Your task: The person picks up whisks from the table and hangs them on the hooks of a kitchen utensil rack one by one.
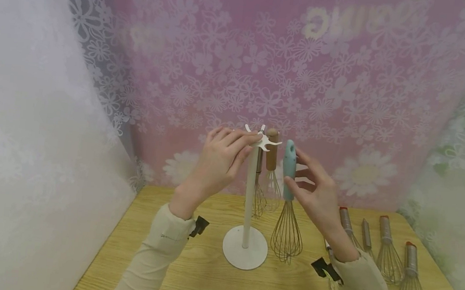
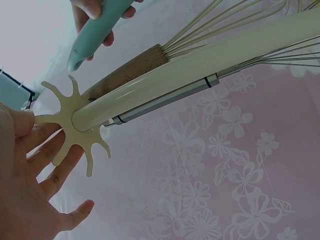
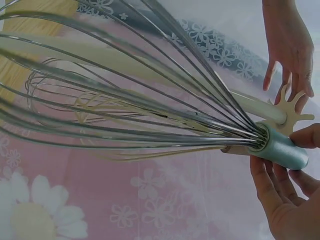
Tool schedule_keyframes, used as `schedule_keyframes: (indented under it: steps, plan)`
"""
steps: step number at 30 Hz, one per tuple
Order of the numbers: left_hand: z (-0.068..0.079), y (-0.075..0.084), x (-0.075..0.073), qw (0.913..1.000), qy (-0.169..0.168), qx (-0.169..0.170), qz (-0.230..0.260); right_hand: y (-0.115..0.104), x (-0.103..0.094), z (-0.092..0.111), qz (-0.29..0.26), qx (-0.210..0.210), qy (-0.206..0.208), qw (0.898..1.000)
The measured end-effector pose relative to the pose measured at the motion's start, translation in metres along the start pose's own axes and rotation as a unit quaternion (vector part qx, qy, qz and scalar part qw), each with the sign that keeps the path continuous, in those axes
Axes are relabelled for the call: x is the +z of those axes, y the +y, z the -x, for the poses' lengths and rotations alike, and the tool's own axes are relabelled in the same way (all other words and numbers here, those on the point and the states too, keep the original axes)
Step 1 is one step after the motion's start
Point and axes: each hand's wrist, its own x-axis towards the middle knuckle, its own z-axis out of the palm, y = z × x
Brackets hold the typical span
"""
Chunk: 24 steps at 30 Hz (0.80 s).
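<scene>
One blue whisk [image 1: 288, 194], gripped by the right hand [image 1: 319, 191], is right of the stand [image 1: 250, 198], whose top the left hand [image 1: 222, 157] pinches. Only my head view shows steel whisks [image 1: 411, 262] on the worktop [image 1: 189, 267].

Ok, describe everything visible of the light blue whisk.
The whisk has a smooth light blue handle, plastic or silicone by its look, with a hole near the top, and a balloon of thin, metal-looking wires. The right hand pinches the handle between thumb and fingers, holding it nearly upright, wires downward. It is to the right of the white stand, its top close to the hooks; the hole is on none of them.
</scene>
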Motion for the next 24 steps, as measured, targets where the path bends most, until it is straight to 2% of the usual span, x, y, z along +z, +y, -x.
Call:
schedule_keyframes:
  steps: [24]
  plan:
    - [0.0005,-0.0009,0.0005,1.0000,0.003,0.003,-0.004,-0.0069,0.0054,-0.0100,0.012,-0.005,-0.029,0.999]
